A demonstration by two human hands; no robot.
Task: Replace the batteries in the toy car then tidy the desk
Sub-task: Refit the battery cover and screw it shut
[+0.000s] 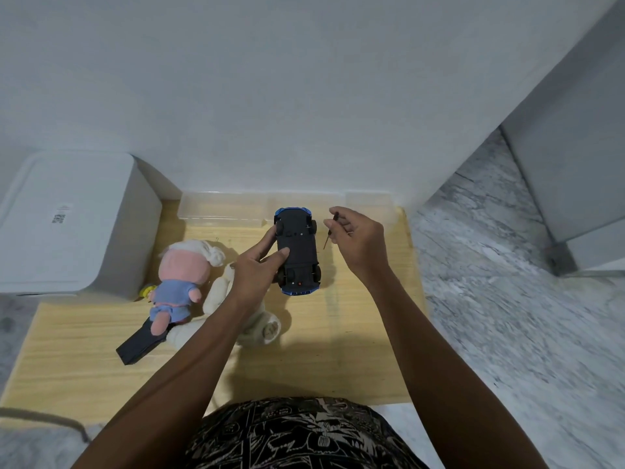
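A blue toy car (pixel 297 252) lies upside down near the back of the wooden desk (pixel 355 333), its black underside facing up. My left hand (pixel 257 269) grips the car from its left side, thumb lying across the underside. Just right of the car, my right hand (pixel 358 238) pinches a small dark screwdriver (pixel 329 231), whose tip points down toward the desk without touching the car.
A pink-faced plush doll (pixel 179 282) and a cream plush toy (pixel 257 330) lie at the left, over a black flat object (pixel 138 345). Clear plastic boxes (pixel 220 208) line the back wall. A white bin (pixel 71 225) stands at the far left.
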